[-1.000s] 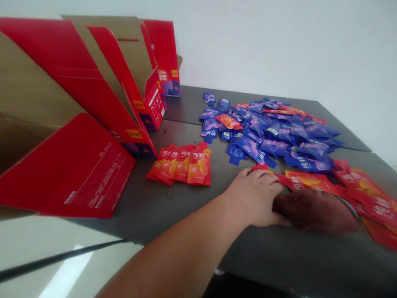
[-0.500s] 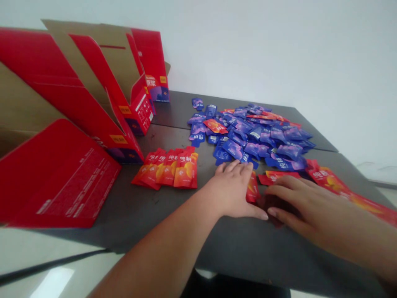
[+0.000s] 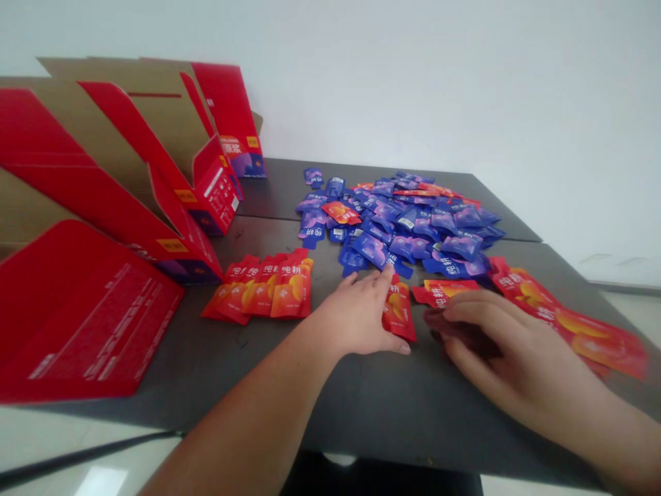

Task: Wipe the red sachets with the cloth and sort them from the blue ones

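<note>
My left hand (image 3: 356,313) lies flat on the dark table (image 3: 320,406), fingers stretched out, its fingertips resting on a red-orange sachet (image 3: 399,310). My right hand (image 3: 496,331) rests palm down just to the right, fingers extended over another red sachet (image 3: 438,293). A fanned row of red sachets (image 3: 261,286) lies left of my left hand. A big heap of blue sachets (image 3: 407,231) with a few red ones spreads behind both hands. More red sachets (image 3: 568,317) trail off to the right.
Open red cardboard display boxes (image 3: 134,172) with brown insides stand at the left, one flap (image 3: 77,317) lying flat on the table. A closed red box (image 3: 232,124) stands at the back. A white wall is behind; the table's front edge is near me.
The view has shifted right and up. My left hand slid left, dragging a red sachet with it. My right hand has moved into view and settled over the red sachets.
</note>
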Available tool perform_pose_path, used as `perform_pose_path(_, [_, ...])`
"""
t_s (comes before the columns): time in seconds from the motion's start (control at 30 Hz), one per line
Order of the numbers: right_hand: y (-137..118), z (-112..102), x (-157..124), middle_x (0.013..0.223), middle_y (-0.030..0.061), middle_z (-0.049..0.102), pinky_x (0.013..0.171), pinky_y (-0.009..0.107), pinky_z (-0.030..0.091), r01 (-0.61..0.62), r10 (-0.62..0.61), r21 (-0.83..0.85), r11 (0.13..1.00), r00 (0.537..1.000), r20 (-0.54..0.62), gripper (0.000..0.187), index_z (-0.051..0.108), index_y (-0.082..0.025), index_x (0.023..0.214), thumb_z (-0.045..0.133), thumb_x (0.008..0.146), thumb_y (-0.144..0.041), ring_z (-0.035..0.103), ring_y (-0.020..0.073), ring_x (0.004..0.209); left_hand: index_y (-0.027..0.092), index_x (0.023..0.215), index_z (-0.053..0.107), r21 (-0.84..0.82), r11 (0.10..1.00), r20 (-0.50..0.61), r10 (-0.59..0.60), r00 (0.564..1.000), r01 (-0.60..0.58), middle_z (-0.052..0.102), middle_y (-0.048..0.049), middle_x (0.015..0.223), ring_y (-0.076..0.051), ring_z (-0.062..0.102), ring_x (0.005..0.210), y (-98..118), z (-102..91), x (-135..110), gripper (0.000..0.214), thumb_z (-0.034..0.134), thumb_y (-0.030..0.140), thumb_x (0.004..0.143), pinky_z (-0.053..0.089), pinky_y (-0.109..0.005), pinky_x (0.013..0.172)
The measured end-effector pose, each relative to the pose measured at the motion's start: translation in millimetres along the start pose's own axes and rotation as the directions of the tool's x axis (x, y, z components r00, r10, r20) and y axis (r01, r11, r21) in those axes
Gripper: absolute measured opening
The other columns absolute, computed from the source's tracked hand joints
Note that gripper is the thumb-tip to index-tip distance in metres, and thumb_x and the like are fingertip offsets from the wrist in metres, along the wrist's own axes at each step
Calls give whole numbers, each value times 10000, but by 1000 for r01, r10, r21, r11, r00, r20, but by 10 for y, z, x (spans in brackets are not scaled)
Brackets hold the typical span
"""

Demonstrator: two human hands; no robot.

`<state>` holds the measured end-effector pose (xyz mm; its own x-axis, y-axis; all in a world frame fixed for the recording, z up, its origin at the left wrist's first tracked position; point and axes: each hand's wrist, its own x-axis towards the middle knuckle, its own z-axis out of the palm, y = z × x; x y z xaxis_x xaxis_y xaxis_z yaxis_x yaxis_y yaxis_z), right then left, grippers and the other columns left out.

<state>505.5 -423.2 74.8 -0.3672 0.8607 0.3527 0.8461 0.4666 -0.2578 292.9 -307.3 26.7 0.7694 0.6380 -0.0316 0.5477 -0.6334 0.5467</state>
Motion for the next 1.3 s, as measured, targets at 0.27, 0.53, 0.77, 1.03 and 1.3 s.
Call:
perform_pose_path(0.27, [74, 429, 244, 1256, 113, 623, 1001, 495, 557, 20, -30, 86, 996, 994, 105, 133, 646, -249, 1154, 560, 1052, -250, 629, 269, 1151, 214, 1716, 63, -67, 997, 52, 46, 998, -42, 287, -154, 1754, -314, 263, 1632, -40, 38, -20, 1375, 859, 688, 700, 104, -583, 1337])
perform_pose_path(0.53, [95, 495, 254, 1129, 82, 681, 926, 478, 537, -28, 29, -10, 1000, 989, 144, 144, 669, -235, 1070, 529, 1064, -269, 638, 251, 1028, 206, 1719, -13, -70, 997, 55, 41, 998, -37, 261, -153, 1761, -303, 271, 1631, -17, 30, -26, 1438, 890, 649, 692, 125, -587, 1338])
perform_pose_path(0.77, [242, 577, 309, 1125, 100, 697, 921, 474, 560, -77, 87, -136, 988, 994, 71, 168, 686, -217, 1116, 551, 1056, -295, 673, 269, 1002, 220, 1721, -11, -60, 998, 39, 23, 999, -21, 277, -148, 1757, -317, 308, 1615, -13, 57, -28, 1446, 896, 649, 680, 136, -583, 1337])
perform_pose_path(1.03, [261, 530, 251, 1133, 110, 675, 893, 439, 569, -122, 118, -24, 992, 987, -108, 122, 614, -215, 1136, 558, 1052, -285, 679, 271, 1036, 148, 1722, 20, -50, 998, 109, -24, 994, 29, 241, -172, 1761, -348, 275, 1625, 17, -58, -74, 1291, 683, 790, 820, 162, -544, 1333])
perform_pose_path(1.3, [218, 453, 243, 1170, 91, 679, 923, 450, 539, -78, 76, 53, 996, 996, 51, 129, 631, -236, 1141, 559, 1056, -301, 651, 258, 1047, 66, 1696, 196, 71, 990, -26, -120, 992, 122, 199, -198, 1766, -353, 215, 1643, 214, -125, -234, 1075, 664, 647, 923, 243, -507, 1322])
